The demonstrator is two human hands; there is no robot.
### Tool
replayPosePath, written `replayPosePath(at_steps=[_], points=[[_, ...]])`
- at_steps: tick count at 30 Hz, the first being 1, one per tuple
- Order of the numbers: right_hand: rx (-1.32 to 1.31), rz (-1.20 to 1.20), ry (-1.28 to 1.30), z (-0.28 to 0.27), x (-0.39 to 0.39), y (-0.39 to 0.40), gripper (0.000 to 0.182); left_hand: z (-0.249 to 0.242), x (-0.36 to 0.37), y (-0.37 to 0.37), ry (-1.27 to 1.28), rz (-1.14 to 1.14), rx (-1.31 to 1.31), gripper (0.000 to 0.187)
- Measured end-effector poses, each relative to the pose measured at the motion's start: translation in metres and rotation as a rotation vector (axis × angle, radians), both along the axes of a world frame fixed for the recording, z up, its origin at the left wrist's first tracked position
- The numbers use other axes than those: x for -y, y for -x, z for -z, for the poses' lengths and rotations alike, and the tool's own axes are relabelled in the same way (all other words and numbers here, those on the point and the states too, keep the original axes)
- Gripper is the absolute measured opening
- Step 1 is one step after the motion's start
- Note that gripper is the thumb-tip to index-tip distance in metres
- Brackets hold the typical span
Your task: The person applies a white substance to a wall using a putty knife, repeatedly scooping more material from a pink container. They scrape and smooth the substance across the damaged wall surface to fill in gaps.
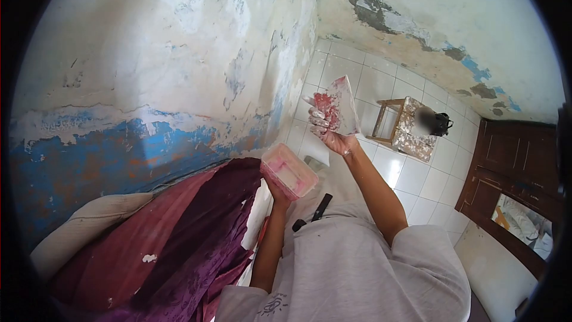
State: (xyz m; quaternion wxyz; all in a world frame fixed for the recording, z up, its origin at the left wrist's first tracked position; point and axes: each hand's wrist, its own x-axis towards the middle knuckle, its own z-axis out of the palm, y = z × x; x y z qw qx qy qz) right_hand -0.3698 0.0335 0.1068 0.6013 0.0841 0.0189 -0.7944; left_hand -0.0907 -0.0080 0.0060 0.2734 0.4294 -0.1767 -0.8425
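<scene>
My left hand [277, 191] is closed round the underside of a pink plastic tub [274, 168], which is tilted and has whitish paste smeared inside. Raised to its right, my right hand [333, 139] grips a wide, flat putty spreader [344, 107]. Red shows through the white paste caked on the spreader. White paste also coats the fingers of this hand. The spreader is apart from both the tub and the walls.
Peeling wall [196, 53] with blue lower paint [131, 149] stands at left. Purple and maroon cloth [196, 226] drapes below it, beside a rolled pale mat [89, 226]. A paint-spattered wooden stool [417, 140] bears a black object [441, 124]. Brown wooden furniture [506, 155] is at right.
</scene>
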Motion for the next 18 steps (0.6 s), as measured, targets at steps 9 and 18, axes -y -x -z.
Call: replayPosePath(at_steps=[9, 18], points=[[-0.594, 0.003, -0.286, 0.133, 0.059, 0.024, 0.073, 0.0, 0.004, 0.005, 0.043, -0.012, 0.086, 0.074], [-0.835, 0.11, -0.397, 0.13, 0.168, 0.016, 0.056, -0.023, 0.012, -0.001, -0.05, -0.029, 0.307, 0.077]])
